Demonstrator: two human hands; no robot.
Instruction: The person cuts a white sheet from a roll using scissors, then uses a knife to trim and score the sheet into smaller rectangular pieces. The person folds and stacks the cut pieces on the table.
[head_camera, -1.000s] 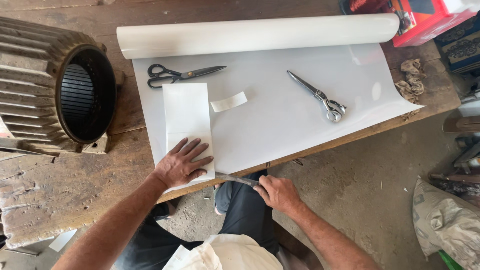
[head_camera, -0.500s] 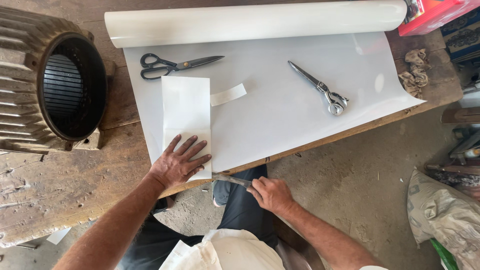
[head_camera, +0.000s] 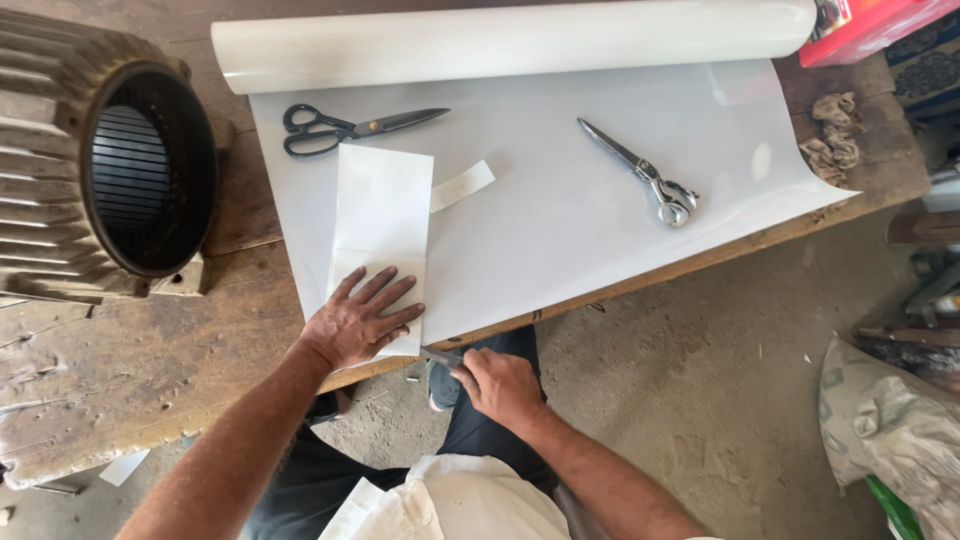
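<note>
**At the worktop edge: hand flat, blade at the sheet**

Near the worktop (head_camera: 120, 400) edge, your left hand (head_camera: 358, 322) lies flat, fingers spread, pinning the white cut piece (head_camera: 382, 215) onto the unrolled white sheet (head_camera: 580, 200). Your right hand (head_camera: 500, 385) is clenched on a thin blade (head_camera: 440, 357) touching the sheet's near edge. Black scissors (head_camera: 345, 127) lie beyond.

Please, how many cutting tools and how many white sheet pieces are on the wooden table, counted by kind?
Scissors: 2, black-handled scissors and all-metal scissors
Thin blade in the right hand: 1
White sheet roll: 1
Cut white rectangle under the left hand: 1
Small white strip: 1
Total: 6
</note>
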